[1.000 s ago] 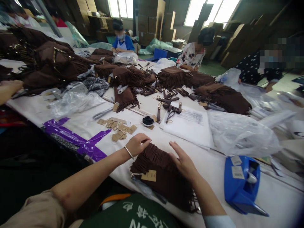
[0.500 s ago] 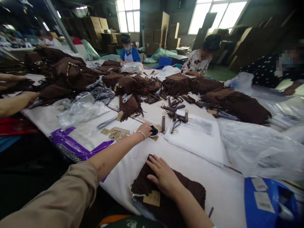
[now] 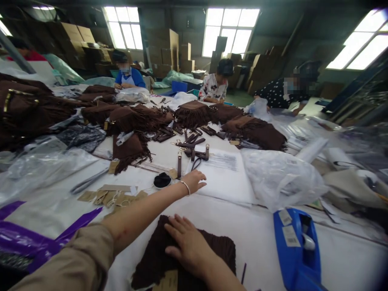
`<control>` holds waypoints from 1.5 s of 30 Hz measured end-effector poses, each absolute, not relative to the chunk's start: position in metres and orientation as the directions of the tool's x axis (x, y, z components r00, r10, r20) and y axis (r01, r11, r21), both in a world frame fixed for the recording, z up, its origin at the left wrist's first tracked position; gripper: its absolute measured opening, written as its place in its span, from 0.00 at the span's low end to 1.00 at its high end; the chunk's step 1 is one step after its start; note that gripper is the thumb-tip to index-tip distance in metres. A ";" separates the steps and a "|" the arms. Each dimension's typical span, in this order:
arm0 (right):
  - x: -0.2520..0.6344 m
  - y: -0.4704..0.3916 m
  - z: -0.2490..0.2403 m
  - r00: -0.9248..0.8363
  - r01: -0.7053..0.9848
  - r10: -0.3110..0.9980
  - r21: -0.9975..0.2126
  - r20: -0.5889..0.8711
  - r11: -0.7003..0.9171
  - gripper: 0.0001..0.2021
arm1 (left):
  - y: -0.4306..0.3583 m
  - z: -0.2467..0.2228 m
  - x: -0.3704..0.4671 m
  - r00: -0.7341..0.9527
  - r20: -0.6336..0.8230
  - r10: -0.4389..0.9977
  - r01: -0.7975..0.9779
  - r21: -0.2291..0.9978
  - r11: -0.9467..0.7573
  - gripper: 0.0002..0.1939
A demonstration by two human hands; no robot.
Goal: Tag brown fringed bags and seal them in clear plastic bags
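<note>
My right hand [image 3: 190, 246] lies flat, fingers apart, on a dark brown fringed fabric pouch [image 3: 220, 248] at the table's near edge. A tan card tag [image 3: 167, 281] rests on the pouch's lower part. Stretched forward, my left hand [image 3: 195, 182] hovers at the near left edge of a stack of white sheets [image 3: 226, 178]; its fingers are extended, with nothing visible in them. Left of that wrist is a small round dish [image 3: 162, 180] with black material in it. Brown wrist straps with gold clasps [image 3: 179, 163] lie just beyond the left hand.
Tan tags with white strings [image 3: 113, 198] lie left of my forearm. Brown fringed bags [image 3: 194, 113] are heaped across the table. Clear plastic bags [image 3: 279, 178] and a blue tape dispenser [image 3: 295, 246] are on the right. Several people [image 3: 129, 74] sit at the far side.
My left hand has left the black-filled dish and moved right to the white sheets. The view has turned right. My right hand stays flat on the pouch.
</note>
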State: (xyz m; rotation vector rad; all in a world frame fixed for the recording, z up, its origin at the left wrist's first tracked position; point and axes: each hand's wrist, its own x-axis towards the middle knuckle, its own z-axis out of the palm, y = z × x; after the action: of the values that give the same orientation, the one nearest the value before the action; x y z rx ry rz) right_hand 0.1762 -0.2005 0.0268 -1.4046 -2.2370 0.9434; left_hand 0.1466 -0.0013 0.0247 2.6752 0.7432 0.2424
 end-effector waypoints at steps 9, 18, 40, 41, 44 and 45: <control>0.173 -0.211 0.003 -0.458 0.560 0.889 -0.783 -0.022 0.270 0.29 | 0.028 -0.013 0.198 0.857 -0.072 0.510 0.481 0.464 -0.744 0.06; 0.257 -0.151 0.013 0.495 0.166 0.854 -0.947 -0.162 -0.276 0.28 | 0.010 0.007 0.181 0.753 0.067 0.654 0.489 0.608 -0.625 0.16; 0.322 -0.181 0.095 0.339 0.927 0.881 -0.275 0.329 -0.254 0.21 | -0.070 0.063 0.172 0.891 0.352 0.285 0.303 0.006 -0.953 0.17; 0.326 -0.187 0.091 0.360 0.923 0.879 -0.254 0.312 -0.287 0.21 | -0.072 0.065 0.163 0.923 0.291 0.251 0.275 -0.043 -0.960 0.17; 0.334 -0.213 0.078 0.399 0.906 0.857 -0.282 0.326 -0.315 0.22 | -0.065 0.074 0.132 0.939 0.111 0.326 0.338 -0.125 -0.933 0.11; 0.335 -0.224 0.075 0.416 0.895 0.845 -0.315 0.336 -0.315 0.22 | -0.059 0.077 0.119 0.916 0.079 0.392 0.400 -0.139 -0.906 0.10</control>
State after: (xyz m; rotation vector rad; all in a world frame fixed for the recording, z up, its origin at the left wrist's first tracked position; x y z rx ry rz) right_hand 0.3352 -0.2239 0.0750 -2.2251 -1.4785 -0.1488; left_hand 0.1190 -0.0591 0.0769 3.2240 0.6703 0.0808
